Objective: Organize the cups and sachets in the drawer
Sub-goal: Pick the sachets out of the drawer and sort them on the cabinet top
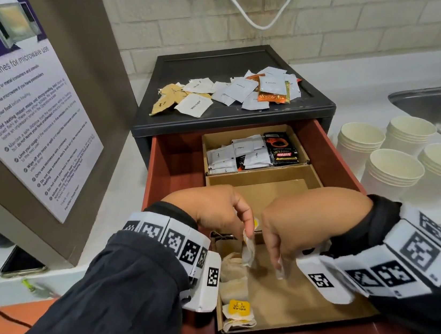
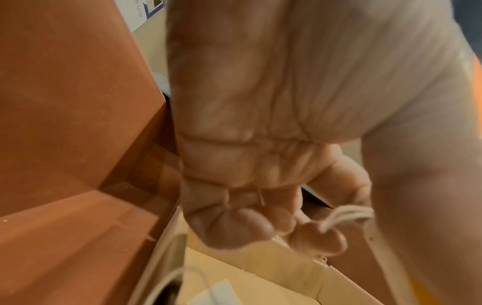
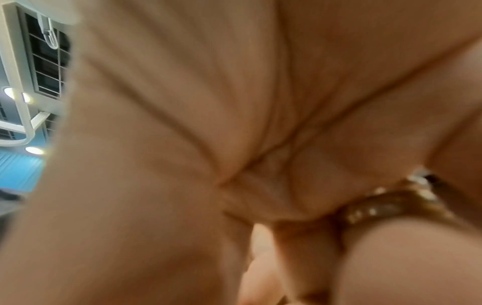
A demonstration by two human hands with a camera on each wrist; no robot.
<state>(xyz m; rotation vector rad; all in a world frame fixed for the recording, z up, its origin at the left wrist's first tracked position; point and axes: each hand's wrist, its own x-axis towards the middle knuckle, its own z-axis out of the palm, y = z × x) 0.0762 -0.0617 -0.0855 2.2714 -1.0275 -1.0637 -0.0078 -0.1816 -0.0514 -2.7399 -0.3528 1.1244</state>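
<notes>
Here, 2 hands hover over the nearest cardboard tray (image 1: 310,306) in the open drawer (image 1: 338,157). The left hand (image 1: 217,212) pinches a tea bag (image 1: 248,250) hanging long-axis down; the right hand (image 1: 305,220) pinches a small white sachet (image 1: 280,269). Directly left of both, a row of tea bags (image 1: 233,285) lines the tray's wall. Cups (image 1: 398,160) wait on the table, right.

Dark sleeves (image 1: 96,300), marker-printed white wristbands (image 1: 166,235), seemingly gold ring (image 3: 391,206)

right wrist view: blurred palm fills it
right hand (image 1: 299,221): what it pinches, too blurred to name
sink (image 1: 435,105): cut by edge
</notes>
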